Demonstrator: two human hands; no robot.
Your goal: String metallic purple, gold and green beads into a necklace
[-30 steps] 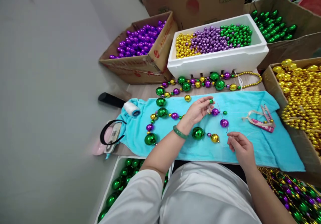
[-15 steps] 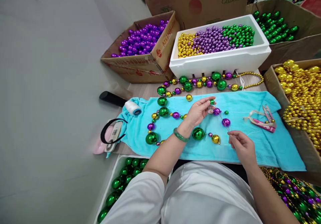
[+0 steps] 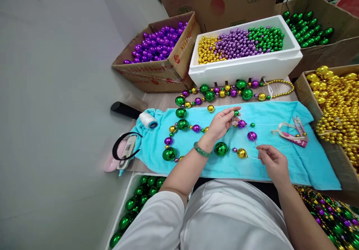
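Note:
My left hand [image 3: 222, 125], a green bangle [image 3: 201, 150] on its wrist, pinches a small green bead [image 3: 236, 113]. From that bead a thin thread [image 3: 249, 133] slants down to my right hand [image 3: 274, 164], whose thumb and fingertips are closed on it. Whether a needle is on the thread is too fine to tell. Just below my left fingertips sits a purple bead [image 3: 241, 124], with another purple bead [image 3: 252, 136] behind the thread. A strung large green bead [image 3: 221, 149] and a gold bead [image 3: 241, 153] lie between my hands on the turquoise towel [image 3: 283, 111].
Behind the towel stand a carton of purple beads [image 3: 157, 70] and a white foam box [image 3: 244, 70] of small beads. Gold bead strands fill a carton [image 3: 340, 119] at right. Pink-handled snips [image 3: 295, 139] and a thread spool [image 3: 148, 120] lie on the towel.
My right hand has shifted slightly to the right, and the thread to the gold bead looks straighter. My left hand stays nearly still with the green bead.

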